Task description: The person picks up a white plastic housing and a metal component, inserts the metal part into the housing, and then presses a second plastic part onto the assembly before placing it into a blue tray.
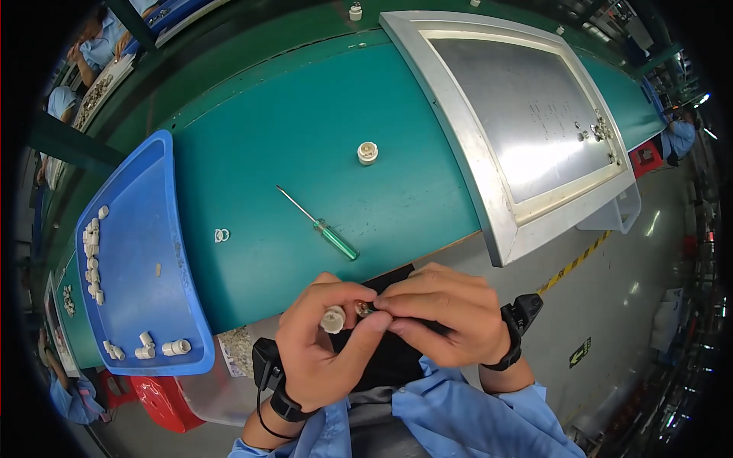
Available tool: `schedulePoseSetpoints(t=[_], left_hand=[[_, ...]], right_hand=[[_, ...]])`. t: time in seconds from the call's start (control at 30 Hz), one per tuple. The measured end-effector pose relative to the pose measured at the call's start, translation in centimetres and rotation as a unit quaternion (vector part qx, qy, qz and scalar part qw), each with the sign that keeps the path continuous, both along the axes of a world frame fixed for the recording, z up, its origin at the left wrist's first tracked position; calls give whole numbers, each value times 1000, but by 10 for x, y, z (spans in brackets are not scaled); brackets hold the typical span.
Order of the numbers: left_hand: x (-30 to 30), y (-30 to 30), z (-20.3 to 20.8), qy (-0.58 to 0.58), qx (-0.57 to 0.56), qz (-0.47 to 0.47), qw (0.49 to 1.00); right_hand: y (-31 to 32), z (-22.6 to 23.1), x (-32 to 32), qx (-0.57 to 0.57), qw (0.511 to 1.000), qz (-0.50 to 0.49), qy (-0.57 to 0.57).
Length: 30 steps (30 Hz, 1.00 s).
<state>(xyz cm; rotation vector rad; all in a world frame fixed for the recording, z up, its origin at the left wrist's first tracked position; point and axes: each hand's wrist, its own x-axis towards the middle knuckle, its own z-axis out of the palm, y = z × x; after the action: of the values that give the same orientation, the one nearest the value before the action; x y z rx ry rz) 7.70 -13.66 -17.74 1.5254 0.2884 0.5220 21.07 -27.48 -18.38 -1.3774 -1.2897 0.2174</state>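
In front of my body, past the table's near edge, my two hands meet. My left hand [324, 336] is closed around a white round socket-like piece [333, 320], whose hollow end faces up. A small shiny metal part [364, 308] sits between the fingertips of both hands. My right hand [447, 317] pinches that metal part from the right side; the fingers hide much of it. On the green table beyond lies a screwdriver [336, 239] with a green handle, its shaft pointing to the far left. Another white socket-like piece [367, 153] stands farther back.
At the left, a blue tray [169, 252] holds several white pieces. A white ring-shaped piece [221, 235] lies beside it. To the right, a metal-framed panel [489, 198] carries small metal parts. Red stools [164, 401] and clear bins stand below. Other people sit at far benches.
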Motion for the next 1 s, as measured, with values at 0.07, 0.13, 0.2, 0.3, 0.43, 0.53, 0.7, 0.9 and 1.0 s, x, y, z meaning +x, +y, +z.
schedulePoseSetpoints(t=[0.07, 0.13, 0.2, 0.3, 0.43, 0.53, 0.7, 0.9, 1.0], left_hand=[[-2, 0, -1, 4, 44, 3, 999], [-5, -2, -3, 17, -13, 18, 1000], [-8, -3, -6, 24, -43, 26, 998], [-8, -5, -14, -1, -114, 66, 991], [-10, 0, -14, -47, -2, -3, 999], [-10, -8, -10, 14, -98, 25, 995], [-13, -10, -18, 13, -229, -45, 972], [-15, -21, -24, 18, -4, 62, 998], [-13, -17, -27, -14, 30, 56, 998]], right_hand=[[1, 0, -5, -3, 1000, -10, -8], [0, -3, -10, 0, 993, -10, 116], [0, -6, -16, -1, 984, -10, 177], [3, -10, -26, -4, 966, -46, 253], [8, -15, -28, 11, 988, -67, 139], [8, -15, -29, 5, 990, -71, 122], [3, -22, -42, 29, 972, -71, 221], [2, -27, -52, 54, 966, -80, 241], [-1, -24, -47, 69, 963, -58, 255]])
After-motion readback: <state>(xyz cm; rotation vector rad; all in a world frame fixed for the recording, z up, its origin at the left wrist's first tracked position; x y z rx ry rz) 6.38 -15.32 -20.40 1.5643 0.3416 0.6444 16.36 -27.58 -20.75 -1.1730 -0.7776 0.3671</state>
